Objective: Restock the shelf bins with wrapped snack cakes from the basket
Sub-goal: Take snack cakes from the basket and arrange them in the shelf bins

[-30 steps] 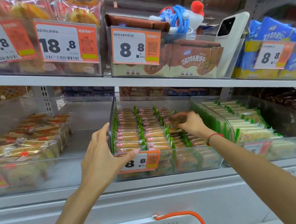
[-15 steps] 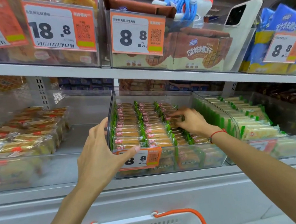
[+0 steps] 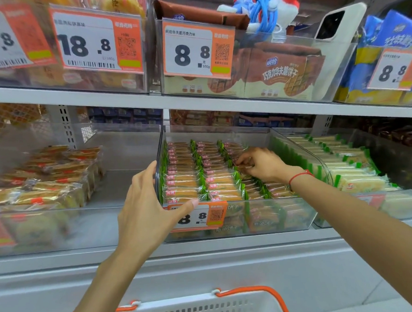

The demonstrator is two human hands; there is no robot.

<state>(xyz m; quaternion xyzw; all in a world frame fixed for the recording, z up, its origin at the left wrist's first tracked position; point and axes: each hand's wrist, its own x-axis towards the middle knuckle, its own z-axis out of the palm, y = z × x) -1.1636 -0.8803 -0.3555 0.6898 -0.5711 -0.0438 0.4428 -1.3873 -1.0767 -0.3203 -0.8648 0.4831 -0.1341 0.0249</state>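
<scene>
Right hand (image 3: 263, 164) fingers pinching snack cakes (image 3: 243, 169) crosswise in the third row; left hand (image 3: 145, 205) gripping clear bin (image 3: 276, 221) corner.

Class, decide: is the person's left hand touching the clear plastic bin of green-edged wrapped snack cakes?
Touching. The head view shows the left hand gripping the clear plastic bin at its front left corner, thumb across the front price tag, fingers along the side wall.

The snack cakes (image 3: 182, 181) are golden orange in clear wrap with green ends and small red labels. The bin (image 3: 288, 213) is clear plastic, its price tag (image 3: 204, 216) white and orange with black digits. The basket (image 3: 197, 310) is white, perforated, with orange handles. The shelf (image 3: 221, 102) is pale grey.
</scene>
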